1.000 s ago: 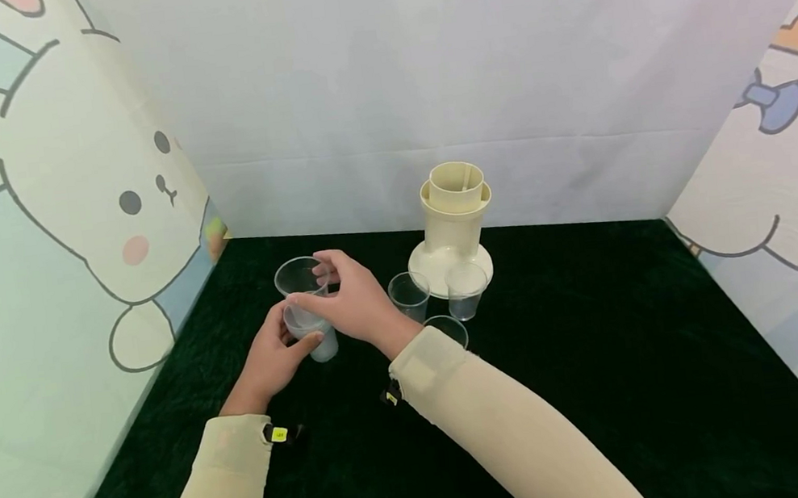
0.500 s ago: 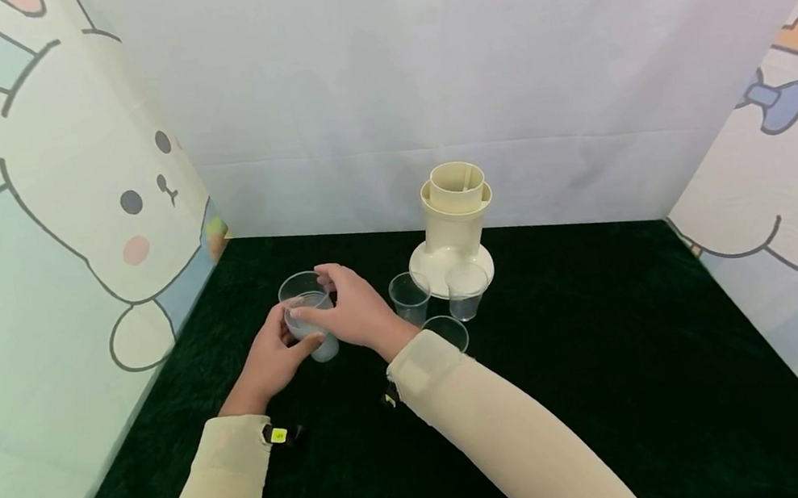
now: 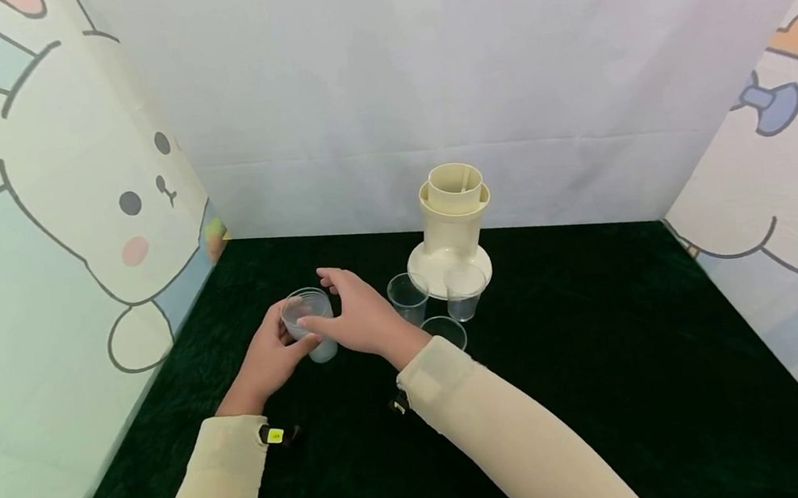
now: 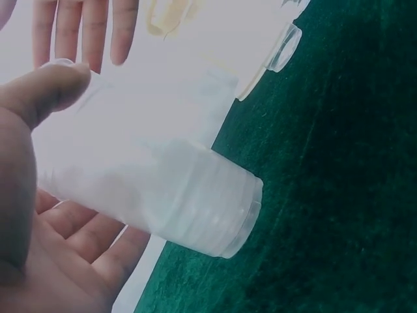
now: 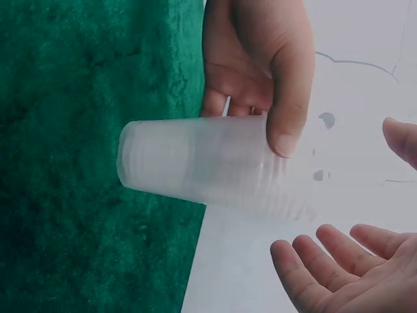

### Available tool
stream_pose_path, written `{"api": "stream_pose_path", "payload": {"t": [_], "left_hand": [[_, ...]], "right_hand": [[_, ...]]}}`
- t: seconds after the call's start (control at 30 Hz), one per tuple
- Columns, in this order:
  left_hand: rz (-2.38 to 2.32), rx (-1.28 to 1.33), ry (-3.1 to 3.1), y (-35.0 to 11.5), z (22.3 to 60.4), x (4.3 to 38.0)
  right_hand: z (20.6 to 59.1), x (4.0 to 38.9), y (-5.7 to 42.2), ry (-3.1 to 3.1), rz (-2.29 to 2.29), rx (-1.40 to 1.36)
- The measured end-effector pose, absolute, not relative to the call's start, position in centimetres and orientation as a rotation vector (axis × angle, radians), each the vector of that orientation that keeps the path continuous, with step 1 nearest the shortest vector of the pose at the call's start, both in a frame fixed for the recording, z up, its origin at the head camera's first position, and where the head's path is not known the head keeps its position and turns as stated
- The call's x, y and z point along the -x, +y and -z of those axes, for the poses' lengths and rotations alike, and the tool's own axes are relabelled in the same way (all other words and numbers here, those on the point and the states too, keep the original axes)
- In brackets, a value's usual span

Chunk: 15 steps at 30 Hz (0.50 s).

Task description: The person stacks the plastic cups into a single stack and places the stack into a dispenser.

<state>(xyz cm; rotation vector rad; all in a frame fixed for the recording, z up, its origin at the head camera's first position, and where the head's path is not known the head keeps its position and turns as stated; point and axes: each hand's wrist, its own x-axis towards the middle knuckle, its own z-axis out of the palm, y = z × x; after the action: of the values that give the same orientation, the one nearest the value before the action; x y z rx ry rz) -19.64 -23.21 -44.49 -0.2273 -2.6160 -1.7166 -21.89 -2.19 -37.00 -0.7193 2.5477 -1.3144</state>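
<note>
A nested stack of clear plastic cups is held by my left hand, its fingers round the far side and the thumb on the near side. In the right wrist view the stack shows several close-set rims near the thumb. My right hand is beside the top of the stack, fingers spread and holding nothing. In the right wrist view that right hand is apart from the cups, its palm turned toward the rims.
Right of the hands stand separate clear cups: one, another, and a third partly behind the right forearm. A cream cylindrical holder with a round base stands behind them on the dark green cloth.
The right hand has lowered a cup into the stack in the left hand and let go of it. The left hand has stayed nearly still.
</note>
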Motion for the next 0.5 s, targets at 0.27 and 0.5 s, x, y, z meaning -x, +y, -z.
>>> {"api": "stream_pose_path", "payload": {"t": [0.27, 0.5], "left_hand": [[1.706, 0.235, -2.585, -23.4, 44.8, 19.7], [1.691, 0.247, -2.580, -23.1, 45.2, 19.8]], "right_hand": [[36.5, 20.4, -1.1, 2.499, 1.327, 0.781], [36.3, 19.3, 0.8, 2.497, 1.418, 0.822]]}}
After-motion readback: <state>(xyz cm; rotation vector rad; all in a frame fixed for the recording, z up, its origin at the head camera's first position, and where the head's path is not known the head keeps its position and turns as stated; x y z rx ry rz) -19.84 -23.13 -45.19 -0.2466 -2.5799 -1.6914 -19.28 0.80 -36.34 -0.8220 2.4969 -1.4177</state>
